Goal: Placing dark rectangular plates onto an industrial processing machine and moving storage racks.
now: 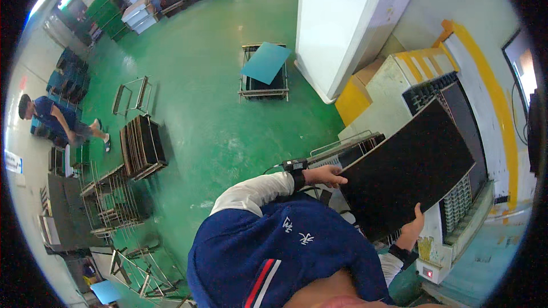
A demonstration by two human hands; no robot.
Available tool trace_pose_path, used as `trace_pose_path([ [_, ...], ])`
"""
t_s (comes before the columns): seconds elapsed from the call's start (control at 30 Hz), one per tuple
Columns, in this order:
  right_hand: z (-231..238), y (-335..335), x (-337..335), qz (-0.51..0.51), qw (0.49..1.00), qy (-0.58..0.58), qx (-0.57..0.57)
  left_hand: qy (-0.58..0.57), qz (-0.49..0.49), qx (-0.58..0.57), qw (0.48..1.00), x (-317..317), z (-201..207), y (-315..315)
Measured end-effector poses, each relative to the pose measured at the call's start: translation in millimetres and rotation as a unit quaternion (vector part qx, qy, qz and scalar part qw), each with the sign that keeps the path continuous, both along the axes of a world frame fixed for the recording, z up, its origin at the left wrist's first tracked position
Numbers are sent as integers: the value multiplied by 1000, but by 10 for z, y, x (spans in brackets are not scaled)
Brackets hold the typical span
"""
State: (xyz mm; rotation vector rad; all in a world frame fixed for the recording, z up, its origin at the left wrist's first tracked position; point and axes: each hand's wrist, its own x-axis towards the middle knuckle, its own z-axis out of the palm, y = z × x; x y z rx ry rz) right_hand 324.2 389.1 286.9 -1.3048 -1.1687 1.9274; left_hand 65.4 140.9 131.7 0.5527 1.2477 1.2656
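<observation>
Board (408,165), black, flat and rectangular, lies slanted between my two hands, ahead of me and off to my right. Its far end reaches up to the pale machine (383,88), overlapping the dark ribbed rows there; whether it rests on them I cannot tell. My left hand (324,176) is at the board's left corner, partly curled, with the thumb toward the upper face and the edge in its grip. My right hand (412,229) holds the long edge nearest my right side, half closed, thumb up along the rim; the fingers underneath are hidden from me. So both hands are closed only as far as the board's thin edge allows, set well apart along it. Past my left hand stands a wire rack (341,144), partly covered by the board.
</observation>
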Motion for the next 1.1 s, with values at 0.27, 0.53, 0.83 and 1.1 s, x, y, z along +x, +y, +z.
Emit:
trace_pose_path([
  [0.27, -694, 325, -81, 8, 995, 4, -98, 77, 183, -4, 980, -328, 609, -105],
  [0.53, -884, -9, 234, 157, 985, 55, 53, 73, 163, 5, 984, -495, 439, 3],
  [0.83, -803, -652, 554, 6, 995, 66, -70, 79, 144, 45, 985, -440, 912, 402],
  [1.1, -198, -783, 534, -47, 992, 110, 48, -11, 136, 78, 988, -178, 820, 779],
])
